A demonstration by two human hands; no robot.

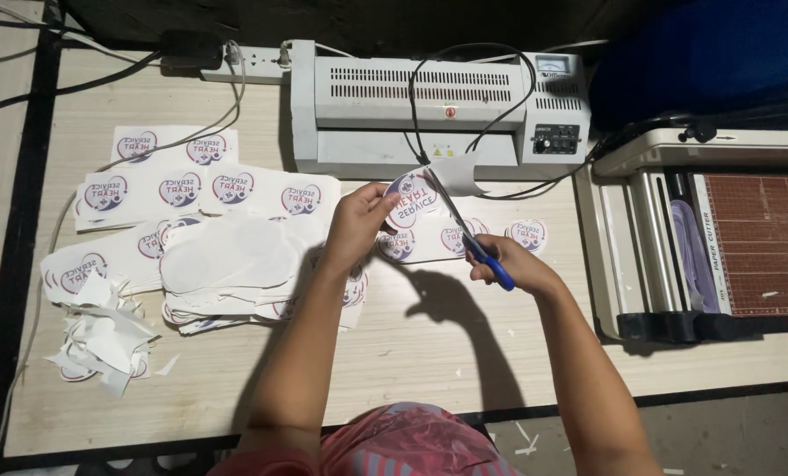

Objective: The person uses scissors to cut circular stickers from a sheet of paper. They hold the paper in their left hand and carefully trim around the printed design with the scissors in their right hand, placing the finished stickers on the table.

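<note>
1. Here, far out to the left of both hands, a heap of paper offcuts point(103, 339) lies on the surface point(411, 353), and nearer in sits a pile of cut round stickers point(231, 260), well apart from the work.
2. The left hand point(356, 225) is closed on the round sticker point(411, 201), thumb and fingers pinching its left edge and lifting it clear of the surface, just in front of the white laminator point(438, 110).
3. The sticker lies between the hands, touching the left one; a curl of trimmed white margin point(458, 174) hangs off its upper right side.
4. The scissors point(469, 234) run slantwise, blades up-left at the sticker's right edge, blue handles down-right.
5. The right hand point(513, 264) is closed around those handles, just beside the sticker.
6. Further right stands a paper cutter point(720, 238), well apart.
</note>
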